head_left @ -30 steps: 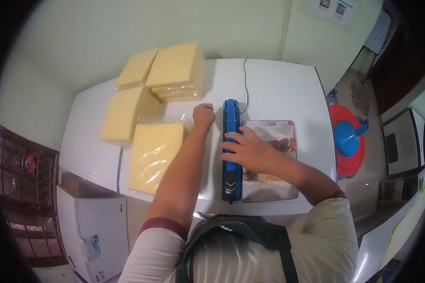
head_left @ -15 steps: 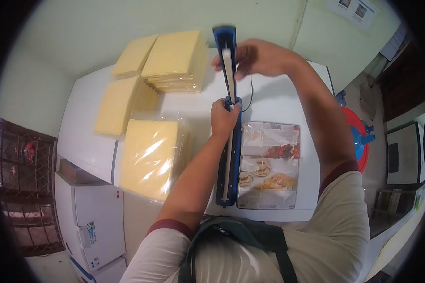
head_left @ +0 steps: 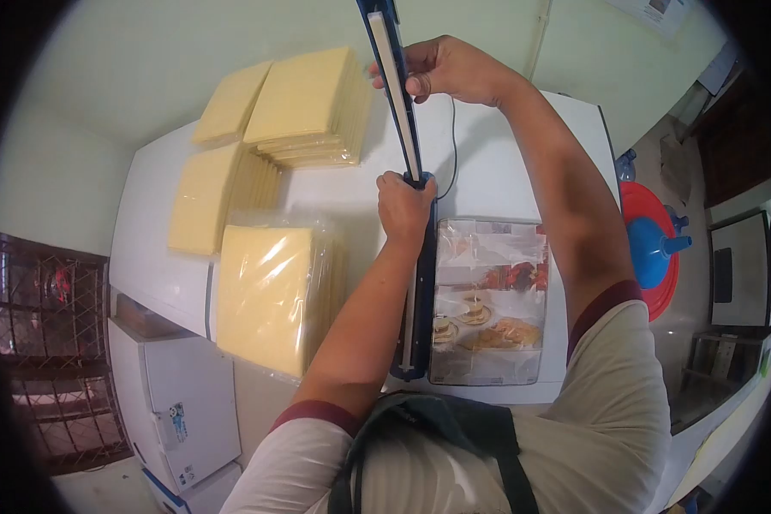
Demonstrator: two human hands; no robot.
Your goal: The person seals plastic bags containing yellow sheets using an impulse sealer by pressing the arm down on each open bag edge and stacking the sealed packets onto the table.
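A long blue impulse sealer (head_left: 410, 330) lies lengthwise on the white table, its upper arm (head_left: 391, 77) raised with a pale strip along it. My left hand (head_left: 404, 206) is wrapped round the sealer's body close to the hinge. My right hand (head_left: 454, 70) is closed on the raised arm, fingers behind it and thumb at its right side. Beside the sealer on the right is a flat rectangular item (head_left: 488, 300) with food pictures under clear wrap. To the left stands a stack of yellow sheets in clear plastic bags (head_left: 265, 295).
More bagged yellow stacks (head_left: 300, 98) stand at the back left of the white table (head_left: 158, 223). A cord (head_left: 455, 146) runs behind the sealer. On the floor to the right are a red basin (head_left: 660, 300) and a blue one; a white freezer (head_left: 188, 411) stands lower left.
My right hand has moved up the raised arm and closed on it. The arm now leans further left in view. My left hand stays near the hinge.
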